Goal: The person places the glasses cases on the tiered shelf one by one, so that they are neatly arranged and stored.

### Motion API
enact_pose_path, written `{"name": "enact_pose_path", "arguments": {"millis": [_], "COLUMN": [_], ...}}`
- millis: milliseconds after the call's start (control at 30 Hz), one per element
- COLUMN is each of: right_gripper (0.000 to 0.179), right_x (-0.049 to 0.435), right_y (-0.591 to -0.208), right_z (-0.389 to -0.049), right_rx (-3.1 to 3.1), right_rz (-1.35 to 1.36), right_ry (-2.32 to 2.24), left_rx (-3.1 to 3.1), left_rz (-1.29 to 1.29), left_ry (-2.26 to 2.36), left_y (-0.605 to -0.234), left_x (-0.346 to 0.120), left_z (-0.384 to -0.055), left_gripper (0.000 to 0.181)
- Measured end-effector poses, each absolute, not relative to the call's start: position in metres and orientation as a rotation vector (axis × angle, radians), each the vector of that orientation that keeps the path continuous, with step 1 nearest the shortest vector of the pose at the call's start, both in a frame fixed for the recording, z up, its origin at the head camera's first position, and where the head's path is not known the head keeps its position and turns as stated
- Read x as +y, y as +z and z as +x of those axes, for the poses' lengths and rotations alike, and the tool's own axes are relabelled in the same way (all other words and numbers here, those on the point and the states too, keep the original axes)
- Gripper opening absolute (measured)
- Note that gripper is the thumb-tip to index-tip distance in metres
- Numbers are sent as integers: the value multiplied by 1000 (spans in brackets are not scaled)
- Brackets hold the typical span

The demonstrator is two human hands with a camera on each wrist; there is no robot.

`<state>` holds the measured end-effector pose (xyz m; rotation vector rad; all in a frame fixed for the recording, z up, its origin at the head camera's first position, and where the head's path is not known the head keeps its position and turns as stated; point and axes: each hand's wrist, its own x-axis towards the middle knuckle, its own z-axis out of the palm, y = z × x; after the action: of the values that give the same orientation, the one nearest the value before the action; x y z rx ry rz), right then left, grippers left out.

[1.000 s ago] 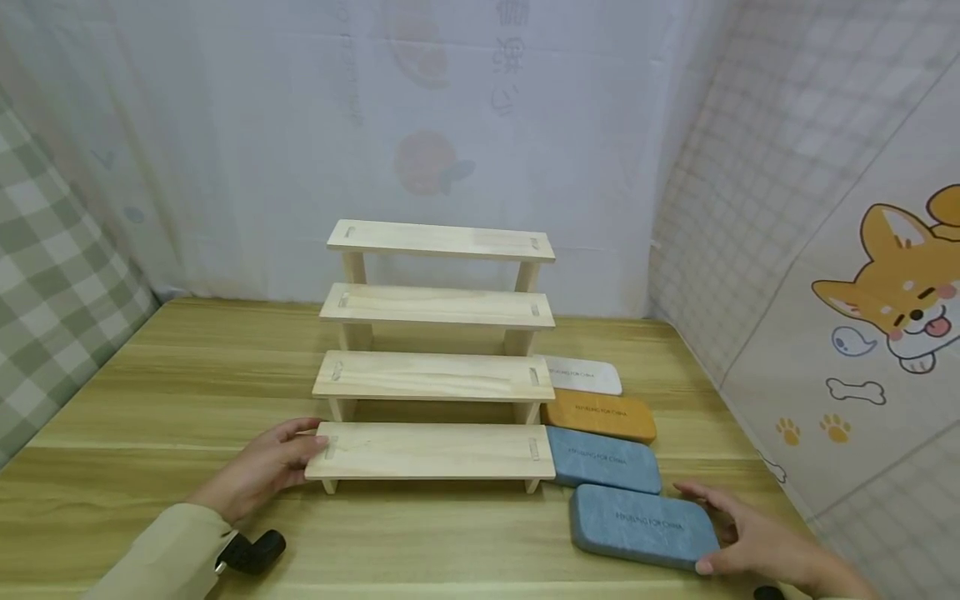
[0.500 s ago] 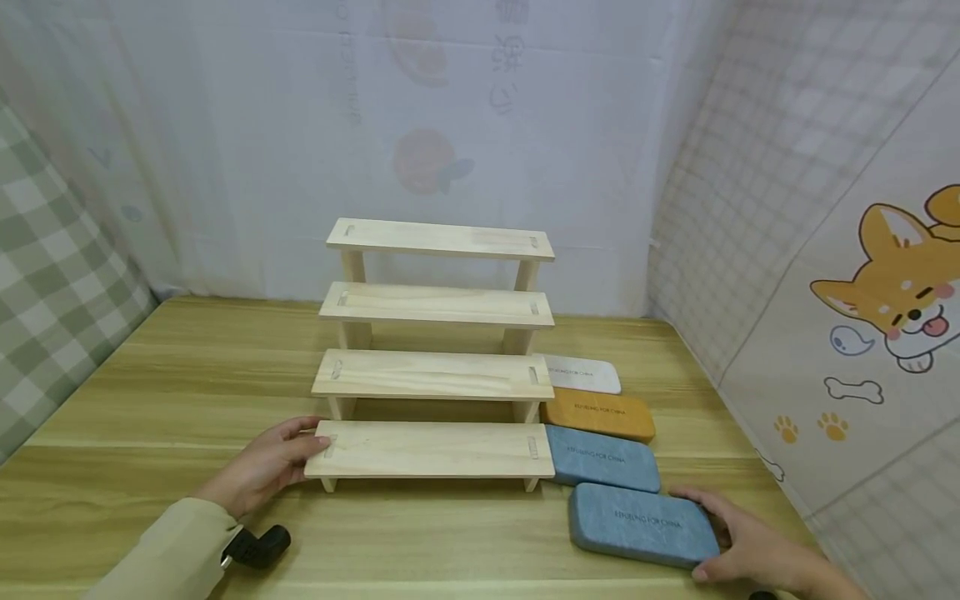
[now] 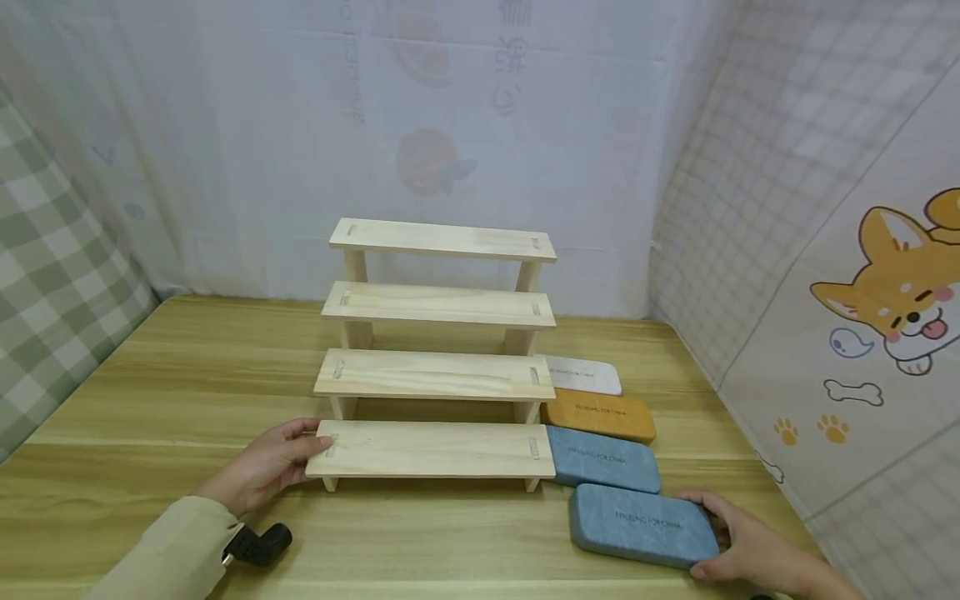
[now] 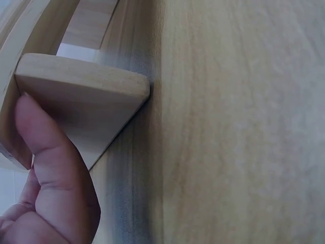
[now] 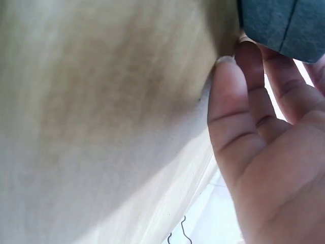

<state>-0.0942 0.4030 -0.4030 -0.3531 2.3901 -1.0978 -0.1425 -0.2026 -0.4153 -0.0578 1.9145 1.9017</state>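
A pale wooden stepped display shelf (image 3: 431,450) with several tiers stands on the table. My left hand (image 3: 266,467) pinches the left end of its lowest board, thumb on top; in the left wrist view a finger (image 4: 53,147) lies under the board beside the leg (image 4: 84,91). At the right front, a blue rounded rectangular case (image 3: 641,523) with printed lettering lies flat. Around its right end my right hand (image 3: 753,542) rests, fingers loosely bent. The right wrist view shows the case's seamed end (image 5: 287,25) near the fingers, with the thumb apart from it.
Behind the front case lie another blue case (image 3: 603,460), an orange case (image 3: 600,415) and a white case (image 3: 583,375), in a row along the shelf's right side. A white curtain (image 3: 262,167) hangs behind the wooden table (image 3: 165,383). A printed cloth (image 3: 765,250) borders the right.
The right hand has shifted very slightly at the case's end. The left hand, shelf and cases stay in place; the view sways a little.
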Motion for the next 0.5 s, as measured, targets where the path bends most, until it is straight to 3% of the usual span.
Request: {"name": "enact_pose_path", "arguments": {"millis": [500], "right_gripper": [76], "right_x": [401], "right_y": [-401], "right_z": [-88], "right_rx": [2523], "right_rz": [-328], "right_ry": [-1020], "left_rx": [1935], "left_rz": [-38], "left_ry": [1901], "left_y": [-416], "left_x": [-203], "left_z": [-142], "left_gripper": [73]}}
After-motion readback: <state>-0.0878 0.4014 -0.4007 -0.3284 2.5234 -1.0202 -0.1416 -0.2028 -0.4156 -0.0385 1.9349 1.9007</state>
